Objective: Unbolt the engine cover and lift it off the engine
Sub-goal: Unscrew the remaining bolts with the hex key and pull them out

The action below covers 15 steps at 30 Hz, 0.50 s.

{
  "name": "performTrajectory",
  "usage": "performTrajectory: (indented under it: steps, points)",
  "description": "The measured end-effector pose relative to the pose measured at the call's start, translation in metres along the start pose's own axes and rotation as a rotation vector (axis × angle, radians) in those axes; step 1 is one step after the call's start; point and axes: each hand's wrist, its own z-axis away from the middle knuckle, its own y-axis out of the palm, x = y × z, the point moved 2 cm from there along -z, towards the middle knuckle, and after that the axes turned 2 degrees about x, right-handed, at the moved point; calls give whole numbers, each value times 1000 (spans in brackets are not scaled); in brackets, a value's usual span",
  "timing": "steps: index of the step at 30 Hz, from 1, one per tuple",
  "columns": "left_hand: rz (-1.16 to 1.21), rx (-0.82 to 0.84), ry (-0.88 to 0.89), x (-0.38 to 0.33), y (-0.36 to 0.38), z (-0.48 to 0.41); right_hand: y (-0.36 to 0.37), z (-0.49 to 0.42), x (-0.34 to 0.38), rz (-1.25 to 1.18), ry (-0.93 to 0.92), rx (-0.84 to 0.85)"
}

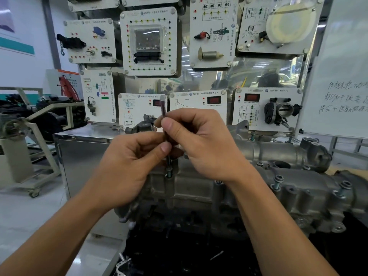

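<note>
Both hands are pinched closed around a thin dark-handled driver (163, 114) that stands nearly upright. The right hand (201, 144) grips it higher up, thumb pressed to the shaft; the left hand (129, 168) closes on it just below, thumb tip against the stem. Straight beneath the fingers the tool's tip sits in a bolt (168, 173) on the grey engine cover (249, 188). Off to the right of the fingers, more bolts (277, 181) stand raised out of the cover.
</note>
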Motion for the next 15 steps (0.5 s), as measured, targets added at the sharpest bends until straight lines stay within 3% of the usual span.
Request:
performTrajectory:
  steps: [9,15]
  points:
    - [-119,-180,37,-5,12,-10,3,-2,-1,-31,-43,-122]
    - [18,79,5,-1,4,-5,4,-2,-2,-6,-35,-39]
